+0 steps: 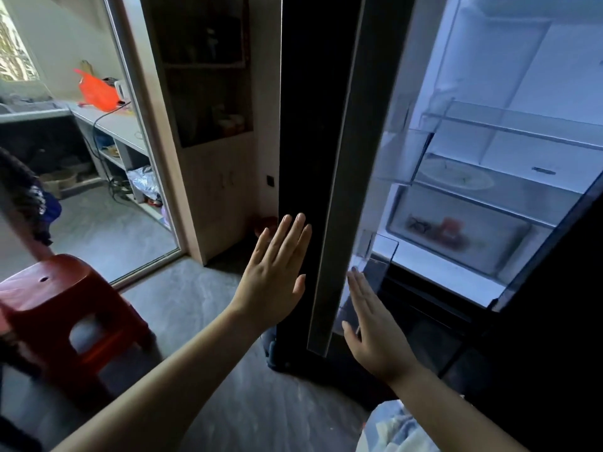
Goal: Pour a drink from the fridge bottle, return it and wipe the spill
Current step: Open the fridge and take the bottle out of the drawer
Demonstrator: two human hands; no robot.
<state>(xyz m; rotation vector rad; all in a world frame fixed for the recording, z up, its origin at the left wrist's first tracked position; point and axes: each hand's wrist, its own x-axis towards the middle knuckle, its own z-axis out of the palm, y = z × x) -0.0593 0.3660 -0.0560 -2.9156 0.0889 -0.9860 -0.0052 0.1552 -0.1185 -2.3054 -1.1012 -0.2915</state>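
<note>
The fridge stands open in front of me, its lit interior (509, 151) on the right and its dark left door (310, 125) swung out edge-on in the middle. My left hand (277, 272) lies flat with straight fingers against the door's outer dark face. My right hand (368, 324) reaches with straight fingers along the door's inner side, near a clear door bin (381, 256). No bottle shows in view. A plate (456, 177) sits on a glass shelf, and a drawer (456, 230) below holds red items.
A red plastic stool (68, 308) stands at the lower left on the grey floor. Behind it a sliding glass door (143, 158) leads to a counter with an orange bag (98, 89). A wooden cabinet (212, 125) stands left of the fridge.
</note>
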